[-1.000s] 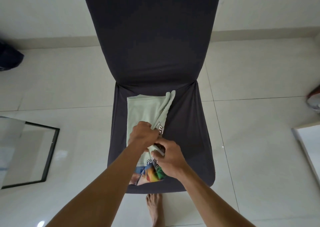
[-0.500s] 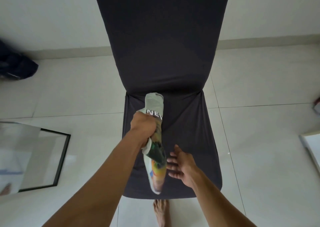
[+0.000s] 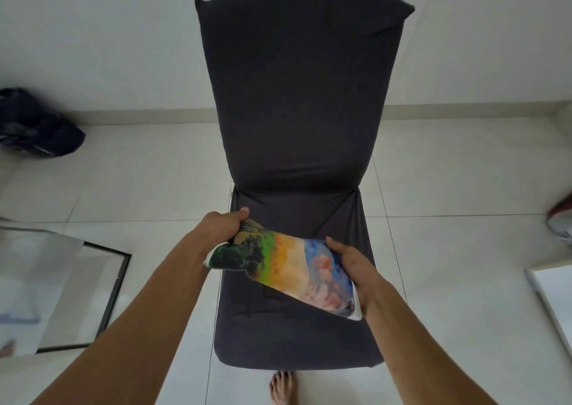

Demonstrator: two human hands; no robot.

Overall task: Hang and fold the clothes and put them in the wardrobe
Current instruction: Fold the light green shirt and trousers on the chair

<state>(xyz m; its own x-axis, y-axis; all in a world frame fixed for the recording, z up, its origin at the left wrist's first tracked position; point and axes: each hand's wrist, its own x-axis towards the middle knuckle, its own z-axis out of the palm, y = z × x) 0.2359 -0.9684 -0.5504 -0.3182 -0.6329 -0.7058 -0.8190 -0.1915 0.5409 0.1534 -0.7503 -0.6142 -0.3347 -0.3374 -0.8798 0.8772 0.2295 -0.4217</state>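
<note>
Folded T-shirt, its printed side up with bands of dark green, bright green, orange and blue-pink, is held above the seat of a dark grey covered chair, slanting from its upper end at 10 o'clock to its lower end at 4 o'clock. At the 10 o'clock end the left hand grips the bundle, fingers curled over the top edge. At the 4 o'clock end the right hand clasps the other end, fingers wrapped along the far edge and under the pale hem. The chair's tall backrest rises toward 12 o'clock against a white wall. On the pale tiled floor a dark blue bag lies at 9 o'clock from the chair, a black-framed glass panel lies at 8 o'clock, and a bare foot shows at 6 o'clock, just beyond the seat's front edge.
</note>
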